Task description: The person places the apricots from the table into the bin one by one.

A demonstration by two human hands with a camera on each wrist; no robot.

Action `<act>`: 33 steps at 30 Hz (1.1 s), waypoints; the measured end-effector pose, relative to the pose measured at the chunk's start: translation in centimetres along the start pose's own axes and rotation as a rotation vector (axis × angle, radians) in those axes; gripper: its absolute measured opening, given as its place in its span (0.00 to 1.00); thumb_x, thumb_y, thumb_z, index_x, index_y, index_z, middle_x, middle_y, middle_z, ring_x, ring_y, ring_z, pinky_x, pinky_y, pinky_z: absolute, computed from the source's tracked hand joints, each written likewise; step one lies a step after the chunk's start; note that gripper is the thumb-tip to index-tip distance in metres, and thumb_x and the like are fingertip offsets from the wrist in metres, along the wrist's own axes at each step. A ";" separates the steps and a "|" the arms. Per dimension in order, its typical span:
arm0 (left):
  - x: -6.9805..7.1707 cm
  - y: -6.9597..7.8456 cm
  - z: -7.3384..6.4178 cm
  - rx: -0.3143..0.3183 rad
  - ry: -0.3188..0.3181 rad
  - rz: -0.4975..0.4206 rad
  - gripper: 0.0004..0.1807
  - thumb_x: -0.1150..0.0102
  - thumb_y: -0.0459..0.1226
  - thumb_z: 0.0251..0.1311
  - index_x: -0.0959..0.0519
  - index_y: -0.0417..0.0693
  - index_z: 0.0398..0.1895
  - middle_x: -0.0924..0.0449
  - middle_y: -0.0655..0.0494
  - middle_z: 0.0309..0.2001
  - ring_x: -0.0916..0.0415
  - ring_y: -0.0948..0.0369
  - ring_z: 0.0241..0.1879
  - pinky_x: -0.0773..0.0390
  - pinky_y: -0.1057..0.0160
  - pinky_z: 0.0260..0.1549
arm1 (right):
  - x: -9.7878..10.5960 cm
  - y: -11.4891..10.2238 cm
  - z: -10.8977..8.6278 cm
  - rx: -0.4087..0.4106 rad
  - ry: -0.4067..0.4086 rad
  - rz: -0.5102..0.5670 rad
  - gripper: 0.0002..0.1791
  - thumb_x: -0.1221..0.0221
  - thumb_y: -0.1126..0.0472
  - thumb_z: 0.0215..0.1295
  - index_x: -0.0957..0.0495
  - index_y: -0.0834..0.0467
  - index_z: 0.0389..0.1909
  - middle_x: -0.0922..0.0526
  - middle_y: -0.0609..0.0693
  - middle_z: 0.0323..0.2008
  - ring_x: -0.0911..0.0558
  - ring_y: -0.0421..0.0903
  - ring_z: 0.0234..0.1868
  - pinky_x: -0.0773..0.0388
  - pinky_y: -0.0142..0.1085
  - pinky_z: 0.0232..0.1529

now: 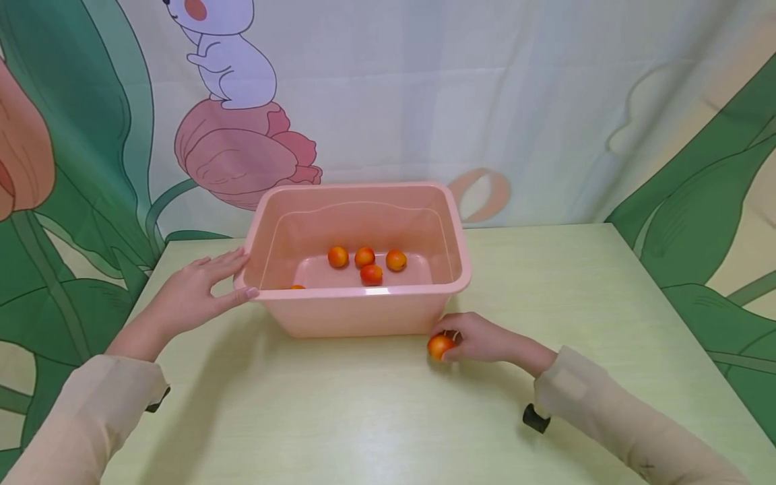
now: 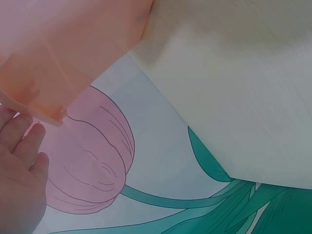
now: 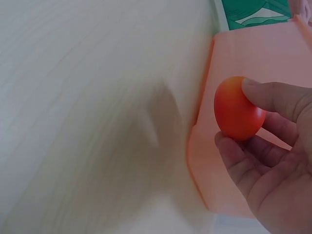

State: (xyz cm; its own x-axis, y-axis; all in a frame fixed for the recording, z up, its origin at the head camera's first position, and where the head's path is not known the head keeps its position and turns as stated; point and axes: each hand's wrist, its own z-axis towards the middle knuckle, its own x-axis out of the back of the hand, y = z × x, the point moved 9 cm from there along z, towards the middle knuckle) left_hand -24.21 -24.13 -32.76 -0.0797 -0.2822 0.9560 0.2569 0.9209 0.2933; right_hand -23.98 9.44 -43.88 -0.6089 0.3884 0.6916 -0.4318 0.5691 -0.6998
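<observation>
A pink plastic bin [image 1: 364, 313] stands on the table, with several small orange-red fruits [image 1: 371, 274] on its floor. One more fruit [image 1: 298, 287] is mostly hidden behind the front rim. My left hand [image 1: 203, 289] rests at the bin's left rim, fingers extended along it and thumb at the front corner. In the left wrist view its fingertips [image 2: 38, 130] touch the rim's edge. My right hand [image 1: 475, 337] pinches a smooth, egg-shaped orange-red fruit [image 3: 238, 109] between thumb and fingers. It is low over the table, beside the bin's front right corner.
The pale wood-grain table [image 1: 364, 417] extends in front of the bin and to its right. Behind it hangs a printed curtain [image 1: 545, 135] with flowers and leaves. Light sleeves cover both forearms, with a dark device [image 1: 536, 419] under the right one.
</observation>
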 end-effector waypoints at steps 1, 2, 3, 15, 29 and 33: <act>0.0 0.0 0.0 -0.002 -0.002 0.001 0.41 0.50 0.60 0.52 0.44 0.49 0.66 0.45 0.48 0.66 0.47 0.40 0.63 0.47 0.37 0.57 | 0.0 -0.3 -0.1 0.006 -0.003 0.002 0.15 0.38 0.63 0.51 0.23 0.58 0.42 0.22 0.46 0.38 0.27 0.42 0.36 0.26 0.31 0.39; 0.0 0.0 -0.1 -0.003 -0.004 0.002 0.41 0.50 0.60 0.52 0.44 0.49 0.66 0.45 0.48 0.66 0.47 0.39 0.62 0.47 0.36 0.56 | 0.1 -0.6 -0.1 0.010 -0.006 0.000 0.15 0.38 0.63 0.51 0.23 0.58 0.42 0.22 0.46 0.38 0.27 0.42 0.37 0.26 0.31 0.39; 0.0 0.0 -0.1 -0.003 -0.005 0.002 0.41 0.51 0.60 0.52 0.44 0.50 0.66 0.45 0.48 0.66 0.47 0.39 0.62 0.47 0.36 0.56 | 0.2 -0.9 -0.2 0.014 -0.009 0.001 0.15 0.38 0.63 0.51 0.23 0.58 0.43 0.22 0.46 0.38 0.27 0.42 0.37 0.25 0.31 0.39; 0.0 0.0 0.0 0.007 0.002 -0.004 0.41 0.50 0.60 0.51 0.43 0.50 0.65 0.45 0.49 0.66 0.47 0.39 0.62 0.46 0.36 0.56 | 1.1 -3.6 -0.9 0.043 -0.037 -0.002 0.15 0.38 0.63 0.51 0.23 0.56 0.43 0.22 0.44 0.38 0.26 0.41 0.37 0.24 0.29 0.40; 0.1 0.2 -0.1 -0.015 -0.016 0.010 0.41 0.52 0.60 0.53 0.44 0.48 0.66 0.45 0.47 0.66 0.47 0.39 0.62 0.47 0.36 0.56 | 1.8 -6.8 -1.7 0.146 -0.062 -0.025 0.15 0.39 0.62 0.52 0.24 0.56 0.43 0.23 0.43 0.37 0.26 0.38 0.37 0.23 0.32 0.41; 0.1 0.2 -0.1 -0.012 -0.018 0.012 0.41 0.52 0.60 0.53 0.45 0.49 0.66 0.45 0.47 0.66 0.47 0.38 0.62 0.47 0.35 0.56 | 2.1 -7.6 -1.7 0.136 -0.088 -0.038 0.16 0.39 0.61 0.53 0.24 0.55 0.44 0.23 0.43 0.38 0.26 0.39 0.39 0.24 0.30 0.41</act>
State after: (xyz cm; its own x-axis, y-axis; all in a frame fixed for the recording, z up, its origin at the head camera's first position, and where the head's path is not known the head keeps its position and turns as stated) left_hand -24.11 -24.04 -32.61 -0.0941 -0.2665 0.9592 0.2692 0.9208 0.2823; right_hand -20.79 7.15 -36.81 -0.6434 0.3001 0.7042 -0.5385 0.4764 -0.6950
